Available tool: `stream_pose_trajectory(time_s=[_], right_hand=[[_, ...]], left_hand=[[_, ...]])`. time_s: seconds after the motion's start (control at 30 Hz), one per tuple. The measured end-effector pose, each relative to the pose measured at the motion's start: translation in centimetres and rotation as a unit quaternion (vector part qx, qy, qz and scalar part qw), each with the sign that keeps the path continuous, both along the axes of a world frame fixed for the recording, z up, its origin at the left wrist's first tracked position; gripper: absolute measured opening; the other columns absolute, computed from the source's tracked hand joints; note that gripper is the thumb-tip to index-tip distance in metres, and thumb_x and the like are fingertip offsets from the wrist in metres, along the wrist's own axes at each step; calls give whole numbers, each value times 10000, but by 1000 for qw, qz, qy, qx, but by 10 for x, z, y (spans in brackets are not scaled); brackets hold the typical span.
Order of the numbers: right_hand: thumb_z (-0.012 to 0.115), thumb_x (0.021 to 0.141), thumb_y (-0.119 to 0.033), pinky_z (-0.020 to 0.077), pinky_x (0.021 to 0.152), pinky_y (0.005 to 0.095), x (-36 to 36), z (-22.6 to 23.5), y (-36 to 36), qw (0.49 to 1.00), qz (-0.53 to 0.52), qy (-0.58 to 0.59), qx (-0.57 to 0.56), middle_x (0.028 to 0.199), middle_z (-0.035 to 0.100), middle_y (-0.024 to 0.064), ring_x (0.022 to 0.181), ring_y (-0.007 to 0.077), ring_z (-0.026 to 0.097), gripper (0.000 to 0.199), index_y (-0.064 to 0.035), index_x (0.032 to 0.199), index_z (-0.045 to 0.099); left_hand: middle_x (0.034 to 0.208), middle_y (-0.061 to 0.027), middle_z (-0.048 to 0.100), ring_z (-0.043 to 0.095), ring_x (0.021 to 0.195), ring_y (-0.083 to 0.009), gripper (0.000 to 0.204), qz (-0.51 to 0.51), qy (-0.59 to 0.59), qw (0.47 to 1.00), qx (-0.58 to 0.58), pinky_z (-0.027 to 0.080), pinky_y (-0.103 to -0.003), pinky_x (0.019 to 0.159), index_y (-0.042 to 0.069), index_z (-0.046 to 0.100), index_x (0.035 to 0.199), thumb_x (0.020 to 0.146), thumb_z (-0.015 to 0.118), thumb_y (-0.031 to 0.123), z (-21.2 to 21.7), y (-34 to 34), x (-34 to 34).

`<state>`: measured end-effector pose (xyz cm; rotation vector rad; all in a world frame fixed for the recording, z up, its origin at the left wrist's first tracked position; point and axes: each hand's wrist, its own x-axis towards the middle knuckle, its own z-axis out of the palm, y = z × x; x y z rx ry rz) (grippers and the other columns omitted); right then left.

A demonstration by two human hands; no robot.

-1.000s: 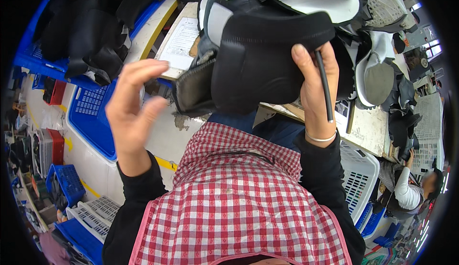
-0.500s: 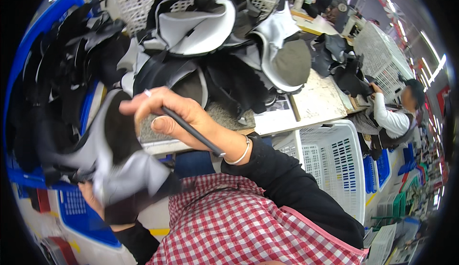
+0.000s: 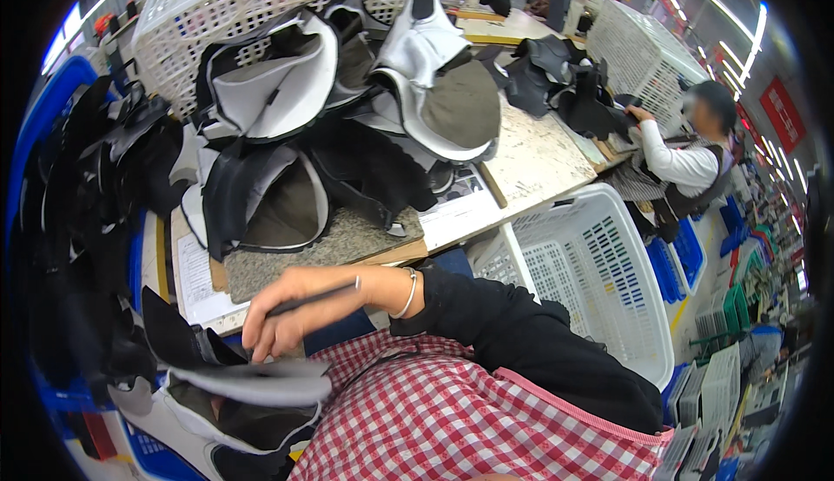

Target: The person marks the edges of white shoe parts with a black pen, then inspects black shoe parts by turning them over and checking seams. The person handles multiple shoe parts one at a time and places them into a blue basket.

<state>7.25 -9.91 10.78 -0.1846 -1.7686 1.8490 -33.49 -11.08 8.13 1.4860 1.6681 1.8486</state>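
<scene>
My right hand [image 3: 304, 309] is closed around a slim black pen-like tool [image 3: 314, 297] with a metal tip, which lies across the fingers. Its fingertips are just over a shoe upper [image 3: 252, 385], white and black with a dark grey lining, blurred along its top flap. That upper is held off the table, low at the left in front of my apron. A bit of my left hand [image 3: 217, 405] shows inside the upper's opening; its fingers are mostly hidden. More uppers [image 3: 276, 90] are heaped on the worktable [image 3: 547, 155], beyond a speckled grey slab [image 3: 347, 251].
A blue crate [image 3: 35, 142] full of black uppers stands at the left. White baskets are at the back [image 3: 174, 38] and beside me at the right [image 3: 599, 264]. Printed sheets lie under the slab and heap. At the far right a co-worker [image 3: 686, 151] handles black pieces.
The upper has moved down and toward my apron, turning its lined opening upward. My right hand, still holding the black tool, has dropped toward it. The view has shifted, showing more of the table.
</scene>
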Motion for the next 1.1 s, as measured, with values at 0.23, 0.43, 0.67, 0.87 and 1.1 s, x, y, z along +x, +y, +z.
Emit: stream_pose_trajectory(time_s=[0.23, 0.43, 0.67, 0.87, 1.1], right_hand=[[859, 851, -440, 599, 808, 336, 17, 24, -17, 969, -12, -163, 184, 1047, 775, 123, 915, 242, 775, 639, -11, 1281, 658], [711, 990, -285, 520, 623, 402, 7, -5, -11, 912, -110, -250, 306, 747, 693, 122, 628, 330, 653, 312, -15, 1145, 697], [759, 958, -197, 544, 770, 260, -51, -73, 47, 885, -381, -55, -264, 1049, 717, 16, 877, 102, 662, 241, -22, 1119, 719], [747, 984, -345, 547, 809, 301, -42, -145, 53, 862, -469, -88, -168, 1216, 658, 115, 1018, 170, 644, 618, 36, 1429, 551], [447, 1136, -328, 457, 717, 230, 21, -110, 51, 857, -484, -159, 80, 901, 682, 36, 741, 72, 562, 459, 20, 1306, 692]], left_hand=[[1080, -174, 711, 695, 996, -284, 334, -188, 53, 975, -106, 566, -410, 880, -21, 612, 1276, 1060, 584, 233, -20, -40, 48], [1099, -168, 722, 691, 1015, -258, 342, -275, -29, 946, -169, 557, -383, 918, -21, 657, 1243, 1062, 581, 258, -44, -58, 74], [1088, -137, 746, 708, 984, -205, 251, 125, -40, 976, 176, 557, -298, 916, -16, 720, 1167, 1032, 652, 185, 90, -4, 45], [1203, -125, 693, 655, 1168, -282, 388, -208, 303, 930, 5, 521, -362, 998, 52, 686, 1272, 903, 754, 151, -3, -2, 172], [1136, -128, 573, 593, 1087, -360, 537, -132, 349, 926, -53, 509, -455, 916, 30, 612, 1155, 776, 871, 310, -130, 63, 187]])
